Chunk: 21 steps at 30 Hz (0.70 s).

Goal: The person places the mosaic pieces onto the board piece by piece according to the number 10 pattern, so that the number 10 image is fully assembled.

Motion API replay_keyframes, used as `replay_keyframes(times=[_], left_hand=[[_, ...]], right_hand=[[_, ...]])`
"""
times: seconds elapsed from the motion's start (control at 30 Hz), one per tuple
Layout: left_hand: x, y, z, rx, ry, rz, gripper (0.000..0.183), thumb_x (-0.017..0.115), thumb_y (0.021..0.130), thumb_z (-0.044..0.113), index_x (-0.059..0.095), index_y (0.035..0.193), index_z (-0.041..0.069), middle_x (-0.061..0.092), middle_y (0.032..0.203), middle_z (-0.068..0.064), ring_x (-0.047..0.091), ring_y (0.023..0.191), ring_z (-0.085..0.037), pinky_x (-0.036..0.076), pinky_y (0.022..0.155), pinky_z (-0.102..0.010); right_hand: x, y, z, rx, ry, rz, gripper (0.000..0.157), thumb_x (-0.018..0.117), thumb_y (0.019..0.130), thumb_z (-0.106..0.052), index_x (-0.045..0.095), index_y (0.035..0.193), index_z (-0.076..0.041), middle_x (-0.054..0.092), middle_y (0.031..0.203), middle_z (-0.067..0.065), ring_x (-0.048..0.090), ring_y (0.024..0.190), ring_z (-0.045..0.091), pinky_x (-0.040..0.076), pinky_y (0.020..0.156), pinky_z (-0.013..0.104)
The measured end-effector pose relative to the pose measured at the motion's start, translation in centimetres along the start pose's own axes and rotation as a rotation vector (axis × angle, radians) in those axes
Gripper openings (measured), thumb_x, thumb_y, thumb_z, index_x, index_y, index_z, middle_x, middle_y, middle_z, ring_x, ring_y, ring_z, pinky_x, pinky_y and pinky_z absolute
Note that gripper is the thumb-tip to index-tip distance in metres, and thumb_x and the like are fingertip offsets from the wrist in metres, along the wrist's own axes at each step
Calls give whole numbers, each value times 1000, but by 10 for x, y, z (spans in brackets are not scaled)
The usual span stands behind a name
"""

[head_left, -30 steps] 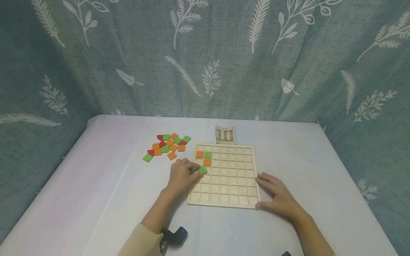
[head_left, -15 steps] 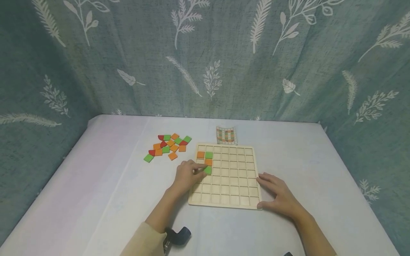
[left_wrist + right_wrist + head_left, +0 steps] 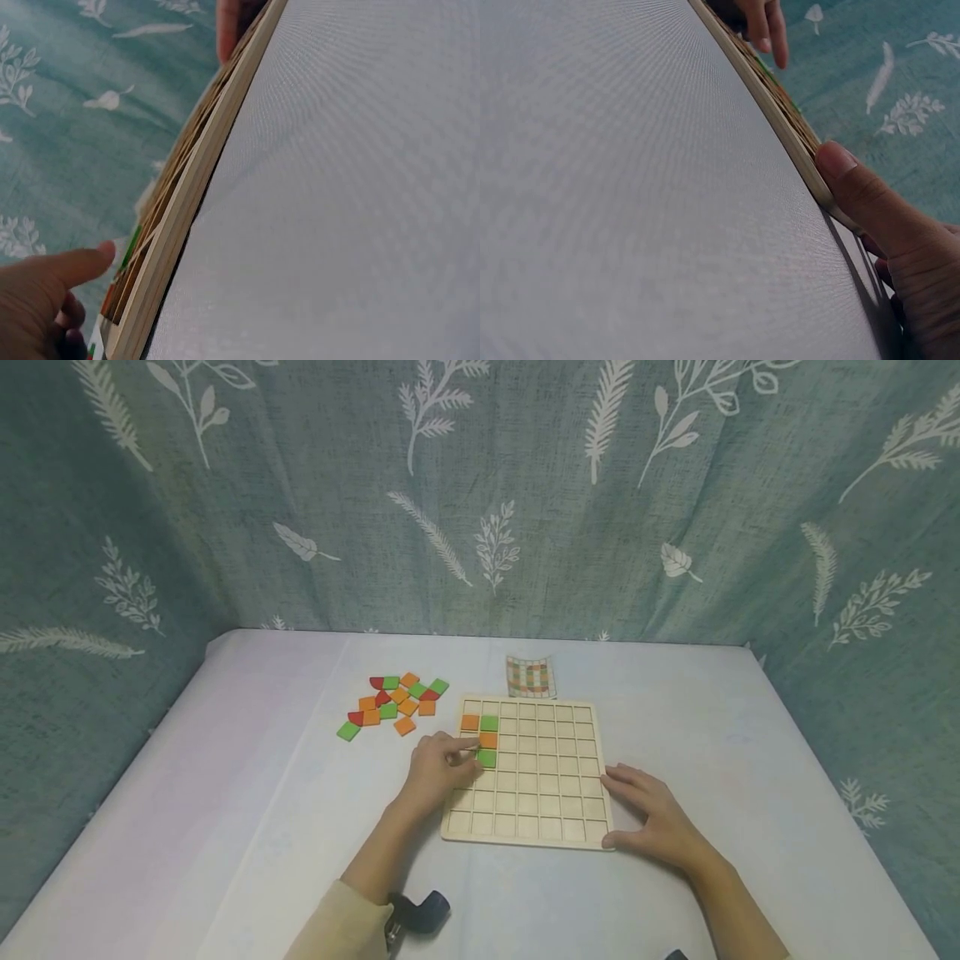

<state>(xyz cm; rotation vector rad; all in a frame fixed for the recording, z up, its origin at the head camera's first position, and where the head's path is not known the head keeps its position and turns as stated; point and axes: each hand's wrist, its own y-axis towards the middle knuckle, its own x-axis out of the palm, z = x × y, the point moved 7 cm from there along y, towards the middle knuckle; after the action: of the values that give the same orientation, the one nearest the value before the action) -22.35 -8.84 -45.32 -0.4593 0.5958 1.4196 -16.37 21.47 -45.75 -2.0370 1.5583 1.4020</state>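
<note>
A pale wooden grid board (image 3: 525,777) lies on the table. In its upper left cells sit two orange tiles, one (image 3: 470,722) at the left and one (image 3: 488,740) below a green tile (image 3: 489,723). Another green tile (image 3: 487,759) lies directly below that second orange one. My left hand (image 3: 438,770) hovers over the board's left side, index finger and thumb spread beside this lower green tile, nothing held between them. My right hand (image 3: 652,818) rests against the board's right edge; its thumb (image 3: 855,180) touches the near right corner in the right wrist view.
A scattered group of loose orange, green and red tiles (image 3: 405,706) lies left of the board's far corner. Behind the board is a small patterned card (image 3: 530,677). A leaf-printed curtain (image 3: 480,510) rises at the table's far edge.
My left hand moved right with the green tile, which went into a cell under the orange tile. Its finger and thumb have since let go and drawn slightly back. The right hand stays put.
</note>
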Motion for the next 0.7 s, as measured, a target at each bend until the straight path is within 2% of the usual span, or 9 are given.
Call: replay_keyframes(times=[0.13,0.2,0.33,0.5,0.7], left_hand=[[-10,1,-2,0,-23,60,38,77,76,21,71,113,15,55,83,-2,40,80,-20,30,69,-32],[-15,3,-2,12,-15,89,37,77,76,21,71,112,13,55,83,-4,43,79,-20,30,69,-32],[-25,7,-7,-8,21,127,38,76,77,23,70,113,14,57,86,-6,45,79,-20,31,69,-32],[-41,9,-23,-84,72,178,40,74,79,24,68,118,13,61,96,-10,46,89,-23,34,72,-35],[-60,9,-44,-231,106,264,43,72,82,23,65,122,10,61,107,-13,48,98,-27,39,82,-41]], right_hand=[[-1,-1,0,7,1,-3,82,87,54,-39,60,124,-6,55,131,10,42,125,34,28,99,49],[-1,-1,-1,11,1,-4,82,87,54,-38,60,124,-5,55,131,10,42,125,34,28,99,49],[0,-1,0,14,-4,-7,82,87,54,-39,60,124,-4,55,131,11,43,124,35,29,99,51],[0,0,-1,22,10,-11,82,87,54,-38,60,124,-4,55,131,12,42,124,37,30,98,54],[-3,1,-2,22,4,-13,82,87,54,-38,60,123,-3,55,131,13,42,124,37,29,99,54]])
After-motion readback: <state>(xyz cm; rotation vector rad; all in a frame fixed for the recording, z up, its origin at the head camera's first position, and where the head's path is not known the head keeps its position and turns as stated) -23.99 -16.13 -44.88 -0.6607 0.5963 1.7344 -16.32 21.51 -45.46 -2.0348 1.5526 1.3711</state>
